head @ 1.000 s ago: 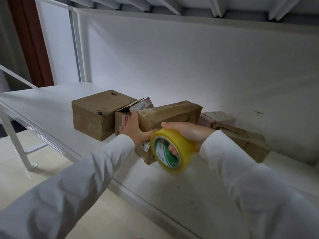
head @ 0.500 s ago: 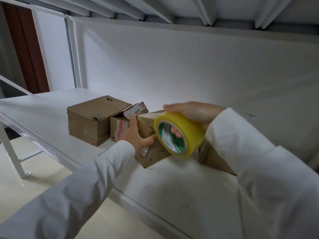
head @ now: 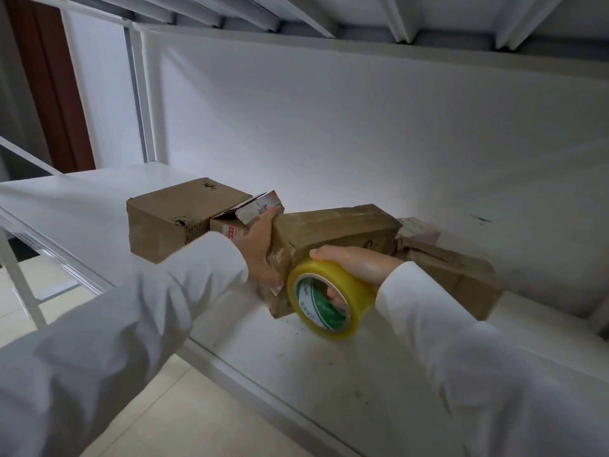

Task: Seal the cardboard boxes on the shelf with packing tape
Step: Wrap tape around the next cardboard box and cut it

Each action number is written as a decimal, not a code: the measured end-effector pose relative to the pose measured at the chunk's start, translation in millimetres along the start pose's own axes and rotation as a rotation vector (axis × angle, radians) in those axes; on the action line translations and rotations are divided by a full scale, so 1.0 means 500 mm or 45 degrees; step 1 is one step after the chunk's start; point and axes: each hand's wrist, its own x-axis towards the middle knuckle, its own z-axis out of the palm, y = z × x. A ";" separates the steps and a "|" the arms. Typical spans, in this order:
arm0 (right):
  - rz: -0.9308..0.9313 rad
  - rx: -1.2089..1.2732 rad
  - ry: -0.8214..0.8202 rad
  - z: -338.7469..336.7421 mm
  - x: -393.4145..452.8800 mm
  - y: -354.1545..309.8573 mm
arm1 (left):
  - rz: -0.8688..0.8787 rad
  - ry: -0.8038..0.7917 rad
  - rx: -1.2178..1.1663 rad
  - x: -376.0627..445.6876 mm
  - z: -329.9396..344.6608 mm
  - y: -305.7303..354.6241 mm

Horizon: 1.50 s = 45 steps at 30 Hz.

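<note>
A long brown cardboard box (head: 333,229) lies on the white shelf (head: 99,206), its near end toward me. My left hand (head: 260,249) grips that near end from the left, fingers on top and thumb low on the end face. My right hand (head: 359,265) holds a yellow roll of packing tape (head: 329,298) against the box's near right corner, fingers through the core. Glossy tape runs along the box's top.
Left of the held box stand a closed brown box (head: 178,219) and a small box with a raised flap (head: 244,216). To the right lie a crumpled brown box (head: 454,278) and a pinkish packet (head: 418,229). The shelf's back wall stands close behind; another shelf hangs overhead.
My right hand has brought the tape roll down from the box's top to its near lower corner. My left hand stays on the box's end.
</note>
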 end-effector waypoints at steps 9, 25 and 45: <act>-0.112 0.131 0.044 0.037 0.043 0.003 | 0.000 0.161 0.496 0.036 -0.033 0.094; -0.152 0.408 -0.212 0.053 0.027 0.027 | -0.144 0.164 0.921 0.083 0.008 0.088; -0.046 0.306 -0.227 0.069 0.012 0.023 | -0.476 0.056 0.894 0.089 0.003 0.110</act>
